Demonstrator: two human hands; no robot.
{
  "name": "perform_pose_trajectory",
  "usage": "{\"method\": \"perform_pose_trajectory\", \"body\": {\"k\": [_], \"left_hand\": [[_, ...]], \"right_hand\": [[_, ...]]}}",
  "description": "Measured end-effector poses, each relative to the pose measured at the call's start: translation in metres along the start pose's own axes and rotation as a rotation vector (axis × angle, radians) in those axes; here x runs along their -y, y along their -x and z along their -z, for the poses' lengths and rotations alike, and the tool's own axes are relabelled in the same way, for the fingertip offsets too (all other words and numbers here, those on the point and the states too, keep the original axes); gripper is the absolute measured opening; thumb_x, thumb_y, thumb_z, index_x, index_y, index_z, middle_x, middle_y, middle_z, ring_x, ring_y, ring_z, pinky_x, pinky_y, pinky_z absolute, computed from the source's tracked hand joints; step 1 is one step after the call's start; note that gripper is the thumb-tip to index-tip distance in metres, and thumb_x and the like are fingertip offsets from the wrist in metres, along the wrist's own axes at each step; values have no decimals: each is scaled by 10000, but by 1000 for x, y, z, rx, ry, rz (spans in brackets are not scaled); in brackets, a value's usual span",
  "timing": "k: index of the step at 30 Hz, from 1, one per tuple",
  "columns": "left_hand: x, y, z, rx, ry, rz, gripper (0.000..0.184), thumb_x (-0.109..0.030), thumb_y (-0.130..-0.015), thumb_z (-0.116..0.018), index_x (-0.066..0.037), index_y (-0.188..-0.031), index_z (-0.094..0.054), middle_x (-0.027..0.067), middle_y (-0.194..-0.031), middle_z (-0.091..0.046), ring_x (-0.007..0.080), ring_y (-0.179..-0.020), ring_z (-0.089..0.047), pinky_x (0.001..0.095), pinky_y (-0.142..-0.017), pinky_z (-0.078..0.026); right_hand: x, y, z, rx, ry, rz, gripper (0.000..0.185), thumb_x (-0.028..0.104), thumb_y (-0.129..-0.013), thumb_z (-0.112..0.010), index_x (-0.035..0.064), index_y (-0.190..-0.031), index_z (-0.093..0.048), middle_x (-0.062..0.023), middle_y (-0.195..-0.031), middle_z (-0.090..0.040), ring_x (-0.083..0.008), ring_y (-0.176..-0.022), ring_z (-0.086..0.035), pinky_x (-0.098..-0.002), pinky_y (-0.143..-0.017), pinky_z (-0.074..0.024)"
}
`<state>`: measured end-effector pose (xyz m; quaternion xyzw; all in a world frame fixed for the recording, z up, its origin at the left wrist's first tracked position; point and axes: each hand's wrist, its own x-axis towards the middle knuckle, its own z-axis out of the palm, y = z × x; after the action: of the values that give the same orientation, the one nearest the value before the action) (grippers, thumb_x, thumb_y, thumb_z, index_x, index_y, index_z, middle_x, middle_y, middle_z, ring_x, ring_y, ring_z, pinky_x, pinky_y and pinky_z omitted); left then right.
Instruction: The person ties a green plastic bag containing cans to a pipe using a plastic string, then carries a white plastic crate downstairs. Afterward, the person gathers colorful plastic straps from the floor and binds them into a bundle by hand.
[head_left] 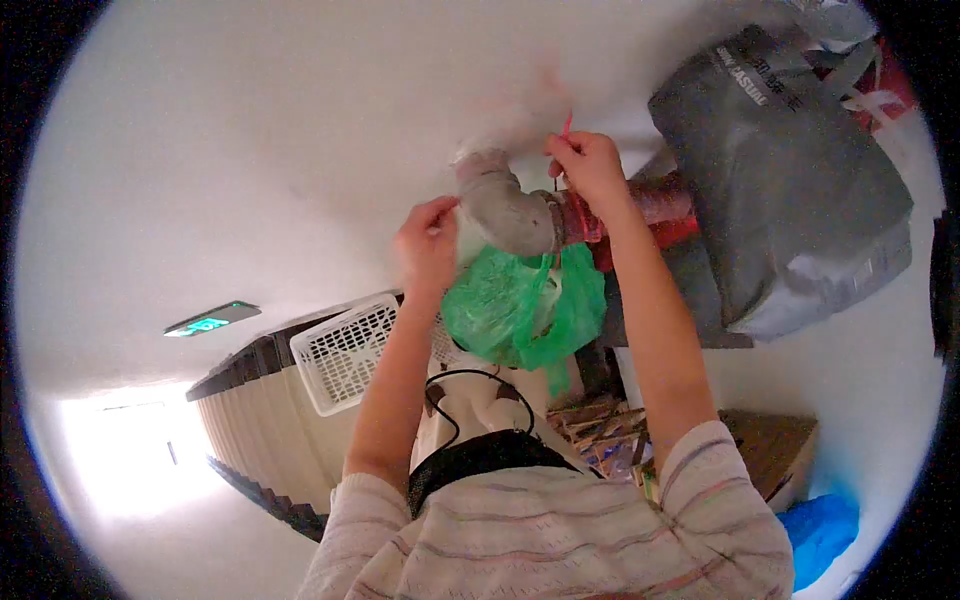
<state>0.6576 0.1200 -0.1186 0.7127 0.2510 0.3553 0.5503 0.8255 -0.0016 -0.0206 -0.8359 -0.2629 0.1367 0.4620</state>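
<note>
While the right hand [592, 172] pinches a pink strip [568, 124] beside the grey pipe [512, 216], the left hand [428, 248] is near its bend.
Left fingers curl inward, though whether they grip anything thin I cannot tell; the green bag [515, 310] hangs just below the pipe.

Green bag [490, 305], grey pipe elbow [512, 215]

A thin pink strand [568, 124] sticks up, slightly tilted, near a curved grey pipe [512, 212].
</note>
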Motion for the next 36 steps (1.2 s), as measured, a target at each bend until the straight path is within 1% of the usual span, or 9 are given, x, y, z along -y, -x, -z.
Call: {"method": "perform_pose_trajectory", "body": {"k": [3,8,14,18,24,28,30,34,36], "left_hand": [[-42,-22,-43,183,-381,-359,187,-197,-715,-582,-103,-870,-632,98,-760,-592,250,-676,-576,366,-591,-457],[-62,-46,-77,416,-517,-285,221,-284,-735,-586,-127,-883,-635,138,-725,-603,293,-608,-569,407,-570,-437],[-54,-63,-56,482,333,262,163,-175,-780,-555,-28,-794,-625,48,-728,-618,139,-536,-544,256,-461,-394],[-58,-71,-35,514,556,343,181,-151,-803,-530,8,-799,-617,53,-705,-598,85,-533,-508,218,-451,-367],[-50,-57,-35,713,56,-260,149,-102,-753,-571,-9,-859,-621,64,-698,-594,126,-571,-536,268,-529,-438],[-61,-36,-31,773,306,-266,181,-98,-729,-588,-43,-898,-621,50,-737,-606,142,-671,-564,287,-617,-453],[-59,-33,-31,746,48,-426,179,-112,-729,-593,-52,-895,-620,41,-749,-603,137,-712,-567,282,-629,-449],[-64,-43,-23,1072,78,-126,169,-178,-747,-596,-52,-856,-620,16,-700,-576,112,-673,-534,253,-592,-422],[-64,-48,-19,1122,149,74,187,-220,-756,-597,-53,-833,-628,-1,-661,-561,97,-642,-513,240,-570,-404]], "right_hand": [[7,9,-4,14,99,163,237,240,-774,-549,18,-772,-632,-91,-593,-598,-158,-502,-568,-300,-510,-444],[25,25,15,102,29,59,223,221,-801,-534,16,-829,-617,-78,-591,-590,-140,-500,-541,-279,-495,-433],[27,84,34,78,-153,-11,190,113,-820,-518,28,-986,-557,-19,-678,-578,-51,-504,-478,-195,-446,-386],[-4,126,13,403,366,301,189,72,-780,-515,70,-961,-570,-32,-680,-596,-104,-554,-537,-264,-515,-445],[52,105,-3,358,326,472,169,103,-778,-517,63,-930,-581,-19,-654,-594,-108,-549,-544,-267,-517,-445],[89,63,-3,316,65,462,203,103,-807,-475,71,-985,-566,-21,-687,-588,-81,-519,-531,-213,-464,-416],[112,52,-1,362,-42,346,204,143,-782,-506,77,-959,-581,-90,-739,-611,-209,-640,-577,-307,-575,-456],[127,24,-8,391,-131,301,243,143,-811,-503,40,-1028,-538,-49,-754,-603,-78,-585,-553,-223,-537,-448],[127,13,-8,310,113,618,263,169,-808,-516,31,-1032,-535,-55,-780,-613,-86,-628,-562,-243,-588,-453]]}}
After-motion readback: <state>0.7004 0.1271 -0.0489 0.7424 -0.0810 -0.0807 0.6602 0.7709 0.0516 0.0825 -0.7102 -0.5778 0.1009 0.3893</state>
